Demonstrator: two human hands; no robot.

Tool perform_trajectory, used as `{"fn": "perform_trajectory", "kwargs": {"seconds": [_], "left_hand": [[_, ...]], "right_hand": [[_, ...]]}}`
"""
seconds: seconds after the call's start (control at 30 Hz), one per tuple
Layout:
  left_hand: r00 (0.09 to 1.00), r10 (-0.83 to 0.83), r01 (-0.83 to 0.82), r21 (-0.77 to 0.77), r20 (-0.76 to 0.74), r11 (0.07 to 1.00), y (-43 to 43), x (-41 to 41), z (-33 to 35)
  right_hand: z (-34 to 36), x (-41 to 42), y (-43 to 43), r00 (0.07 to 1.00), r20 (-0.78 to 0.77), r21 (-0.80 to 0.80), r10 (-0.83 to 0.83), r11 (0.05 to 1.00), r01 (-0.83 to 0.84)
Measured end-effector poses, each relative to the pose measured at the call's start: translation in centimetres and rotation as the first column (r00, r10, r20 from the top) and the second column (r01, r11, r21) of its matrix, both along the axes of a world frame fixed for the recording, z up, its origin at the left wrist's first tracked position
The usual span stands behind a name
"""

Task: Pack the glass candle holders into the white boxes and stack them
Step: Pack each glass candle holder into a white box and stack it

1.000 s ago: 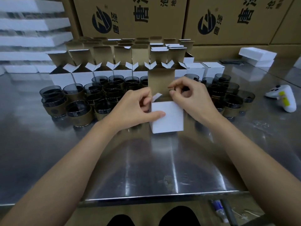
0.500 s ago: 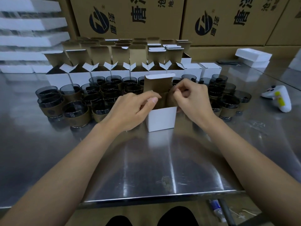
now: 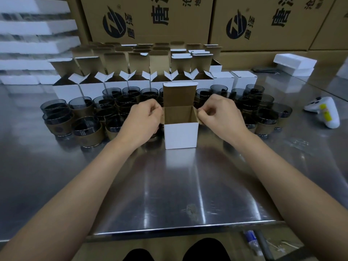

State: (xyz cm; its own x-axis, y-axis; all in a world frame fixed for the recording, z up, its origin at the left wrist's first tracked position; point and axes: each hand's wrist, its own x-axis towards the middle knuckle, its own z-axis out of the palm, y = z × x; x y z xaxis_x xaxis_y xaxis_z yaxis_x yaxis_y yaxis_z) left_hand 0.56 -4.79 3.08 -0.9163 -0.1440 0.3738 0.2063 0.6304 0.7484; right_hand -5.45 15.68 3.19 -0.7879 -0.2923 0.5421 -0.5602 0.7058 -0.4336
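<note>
Standing upright near the front middle of the table (image 3: 169,185), a white box (image 3: 180,137) has its top open. Its lid (image 3: 178,95) is raised straight up at the back, brown side toward the camera, and only brown inner walls show inside. The left hand (image 3: 142,122) sits at the box's top left edge with fingers curled and thumb against forefinger. It seems to pinch the left side flap, though that flap is mostly hidden behind the fingers. The right hand (image 3: 224,115) is at the top right edge, where thumb and forefinger pinch the small right flap (image 3: 197,114), which is turned outward; its other fingers are curled in. Dark glass holders (image 3: 86,132) in brown sleeves crowd the table behind the box on both sides, touching one another, some nested in stacks. Behind them stands a row of open boxes (image 3: 116,85) with lids up, and two shut boxes (image 3: 243,80) stand at its right end. Printed cartons (image 3: 150,17) line the back. Foam slabs (image 3: 33,27) are piled at far left and foam blocks (image 3: 294,63) lie at far right. A white handheld device (image 3: 327,113) with a yellow label lies on the table, well apart from the box.
</note>
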Motion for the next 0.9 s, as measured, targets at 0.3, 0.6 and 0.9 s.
{"fn": "perform_trajectory", "kwargs": {"seconds": [0.3, 0.6, 0.9], "left_hand": [[0.998, 0.056, -0.057, 0.048, 0.008, 0.997, 0.4, -0.4, -0.1], [0.999, 0.03, -0.031, 0.052, 0.017, 0.998, 0.8, -0.1, 0.1], [0.999, 0.049, -0.05, 0.008, 0.015, 0.999, 1.0, 0.3, 0.3]], "right_hand": [[4.6, -1.0, 6.9, 0.973, 0.141, 0.09, -0.182, 0.981, 0.17], [5.1, -0.4, 8.1, 0.931, 0.293, 0.356, -0.216, 0.929, 0.103], [4.3, 0.7, 5.5, 0.925, 0.38, 0.293, 0.017, 0.946, -0.138]]}}
